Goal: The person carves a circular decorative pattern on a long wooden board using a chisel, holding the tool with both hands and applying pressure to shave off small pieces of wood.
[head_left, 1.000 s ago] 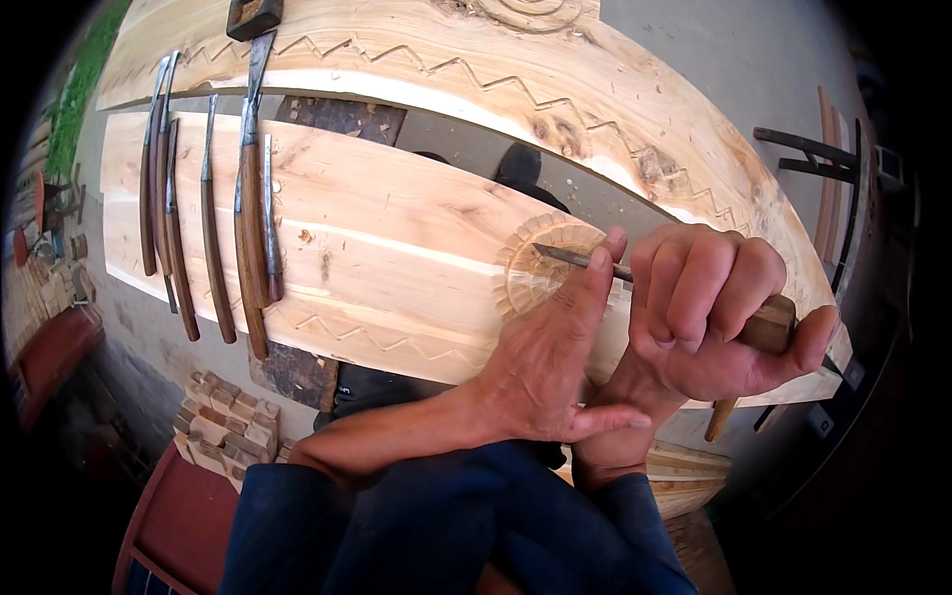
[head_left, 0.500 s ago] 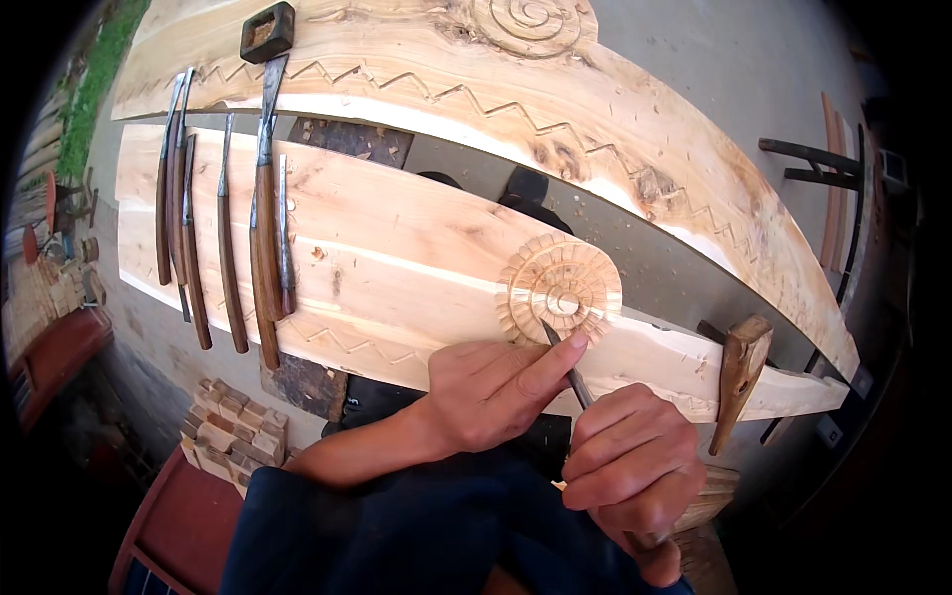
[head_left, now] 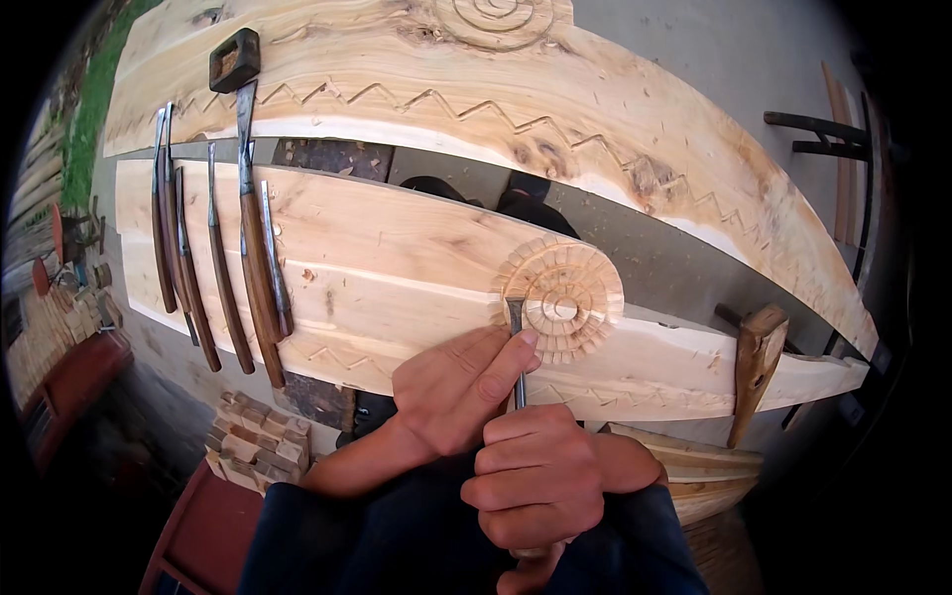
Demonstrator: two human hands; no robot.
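Right hand (head_left: pixel 535 476) closed in a full fist around the handle of a chisel (head_left: pixel 515 315), the handle's butt showing below the fist; left hand (head_left: pixel 446 392) pinched the same tool's shank near the blade, thumb laid over the metal, fingers bunched alongside. Chisel stood at the left part of a carved rosette (head_left: pixel 560 283), its flat grey metal end against the cut wood: spiral core, concentric ridges, scalloped rim of short radial notches. Rosette sat on the lower board (head_left: pixel 397 258), pale timber with smooth face, a lighter band along the grain, small chips scattered, faint zigzag line near the close edge. Beyond it, the upper board (head_left: pixel 615 99), curved along its far side, knotty and brown-streaked, bore a deeper zigzag groove and a raised spiral at the top. At left, a row of long-handled chisels (head_left: pixel 223 288), grey steel and worn brown wood, lay across the lower board, handles overhanging its near edge. A wooden tool (head_left: pixel 762 347), blocky head and tapering shaft, lay over the narrow right end. Container-like: a dark square-rimmed piece (head_left: pixel 234 59) on the upper board, its opening showing rough tan matter, kind unclear. Cut wooden blocks (head_left: pixel 258 441) were heaped beside a dark red panel (head_left: pixel 213 526).
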